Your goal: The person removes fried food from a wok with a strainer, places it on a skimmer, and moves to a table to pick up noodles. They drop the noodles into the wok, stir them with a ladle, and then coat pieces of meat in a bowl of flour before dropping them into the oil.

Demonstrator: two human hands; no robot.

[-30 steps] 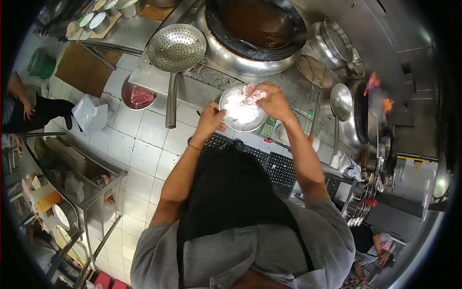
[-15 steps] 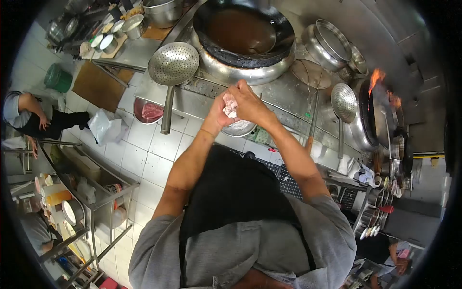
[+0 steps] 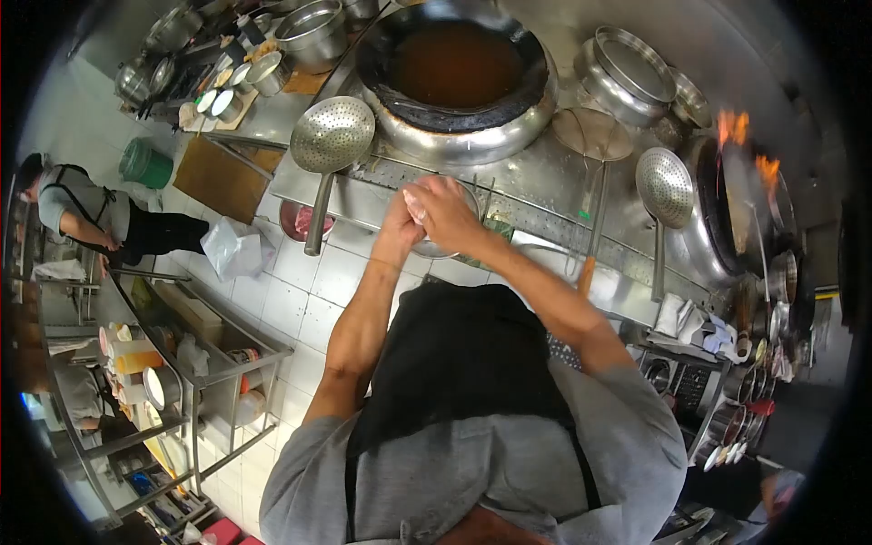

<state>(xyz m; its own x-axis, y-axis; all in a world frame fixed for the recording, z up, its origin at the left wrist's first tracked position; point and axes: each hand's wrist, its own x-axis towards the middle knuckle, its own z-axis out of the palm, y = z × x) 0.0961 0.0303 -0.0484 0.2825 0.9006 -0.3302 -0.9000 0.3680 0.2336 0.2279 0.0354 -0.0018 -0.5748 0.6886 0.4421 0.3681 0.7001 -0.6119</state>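
Observation:
My left hand (image 3: 399,221) and my right hand (image 3: 447,214) are pressed together in front of the stove's edge. Between them they squeeze a pale, flour-dusted piece of raw meat (image 3: 415,207); most of it is hidden by my fingers. Directly below, a metal bowl (image 3: 445,248) is largely covered by my hands; its contents barely show. Beyond my hands stands a large black wok (image 3: 374,68) holding brown oil (image 3: 457,64). To the left, a perforated ladle (image 3: 332,134) lies with its handle over the counter edge.
A mesh strainer (image 3: 592,133) and another perforated ladle (image 3: 664,188) lie to the right. Flames (image 3: 731,127) rise by a second wok. Red meat (image 3: 302,221) sits in a bowl at left. A person (image 3: 95,213) stands far left near a metal rack (image 3: 191,400).
My hands have closed together over the meat, which showed more openly before. The view has shifted slightly. The person at left now shows more fully.

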